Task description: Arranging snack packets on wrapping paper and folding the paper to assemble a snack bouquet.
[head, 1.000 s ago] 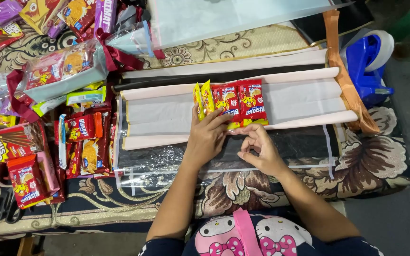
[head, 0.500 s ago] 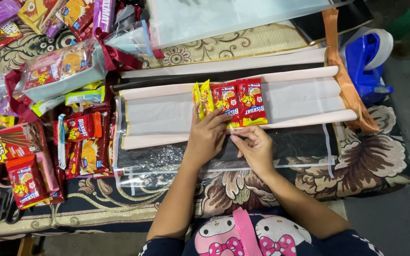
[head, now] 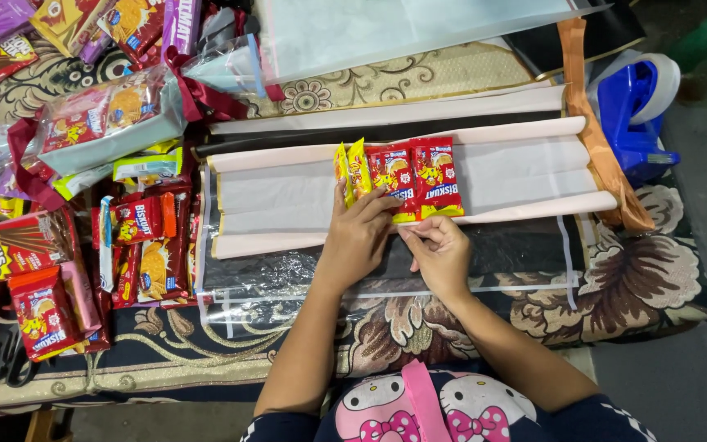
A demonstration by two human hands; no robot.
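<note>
Found little altered over the last second; kept the left hand (head: 359,237) where it had been, spread loosely and palm down, fingers (head: 374,209) laid across the lower ends of the packets (head: 398,176), pressing rather than gripping; left that row of two yellow and two red packets unmoved, side by side and touching, on the middle of the pale paper (head: 288,192), between its two rolled edges.

Brought the right hand (head: 442,250) in a little to the left and upward from its place a second ago; ended with thumb and fingertips pinched close together just under the bottom edge of the red packets, beside the left hand's fingertips; could not tell whether anything small sat in that pinch.

Meant, on this showing, a row held steady from one side and fine work closing in at its lower edge, with no packet added or taken away.

Saw nothing shifted around it either: clear film (head: 288,274) under the near edge of the paper; snack pile (head: 137,237) well to the left; blue dispenser (head: 633,115) off to the right, apart from both hands; scissors (head: 2,360) at the far left.
</note>
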